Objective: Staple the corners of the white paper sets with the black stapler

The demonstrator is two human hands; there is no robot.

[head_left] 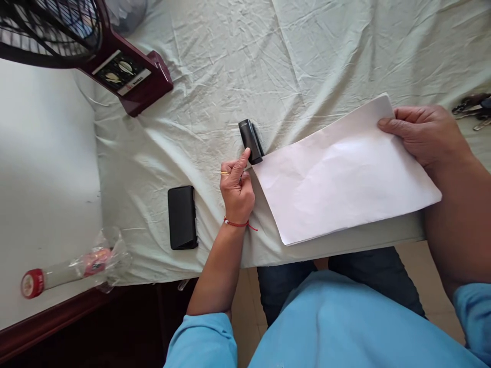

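Blue sleeves and dark trousers fill the near edge, pretty much. On the head view, a black stapler [251, 141] is pinched at its near end by the left hand [237, 186], fingers curled shut around it, right at the left corner of a white paper sheet [345, 174]. That sheet's far right corner is gripped by the right hand [424, 133], fingers folded over the edge. A black case [182, 217] is parked left of the left hand on the wrinkled cloth [230, 66]; a maroon fan base [128, 76] is seen far left.
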